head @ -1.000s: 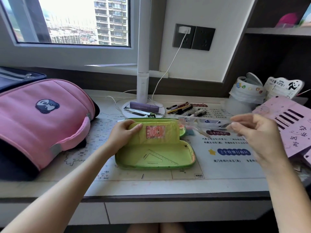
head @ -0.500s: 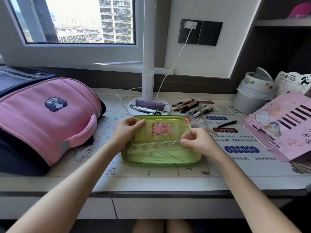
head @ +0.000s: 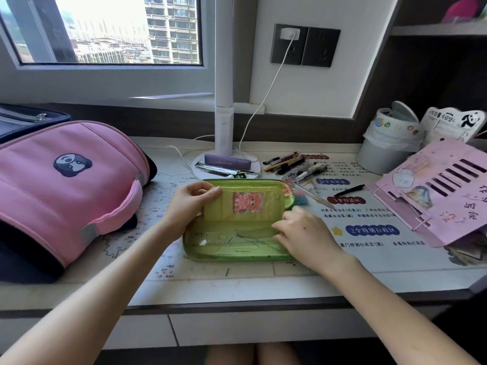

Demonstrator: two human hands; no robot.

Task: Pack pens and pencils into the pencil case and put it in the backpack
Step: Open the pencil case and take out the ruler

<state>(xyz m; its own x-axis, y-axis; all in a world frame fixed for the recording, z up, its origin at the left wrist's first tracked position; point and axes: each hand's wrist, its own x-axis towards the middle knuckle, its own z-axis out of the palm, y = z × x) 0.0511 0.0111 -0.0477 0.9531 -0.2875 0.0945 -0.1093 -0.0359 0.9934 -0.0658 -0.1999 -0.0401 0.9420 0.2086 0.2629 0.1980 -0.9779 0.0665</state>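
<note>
The green pencil case [head: 237,255] lay open in the middle of the table [head: 237,283], with its lid towards 12 o'clock and its shallow tray towards 6 o'clock. The left grip [head: 188,200] pinched the inner flap [head: 247,204] at its 9 o'clock edge, thumb on top, and held it folded back off the tray. The right grip [head: 303,233] was at the tray's 3 o'clock end, with bent fingers down on the clear rulers [head: 237,241] lying inside. Whether it pinched them or only pressed them flat could not be told.

The step in hand looked like seating those rulers flat so that the pens would have room. To do it well, the rulers wanted sliding along the tray floor until they lay fully inside the rim, with no corner riding up the wall. The flap needed to be held back until then, or it would catch on an edge.

The loose pens [head: 292,164] were heaped at about 1 o'clock from the case. A clear pen [head: 311,194] lay just beside its 3 o'clock end, and a black pen [head: 349,190] lay at 2 o'clock. They would pack best laid lengthways, a few at a time. The pink backpack [head: 66,180] lay at 9 o'clock, near the case.
</note>
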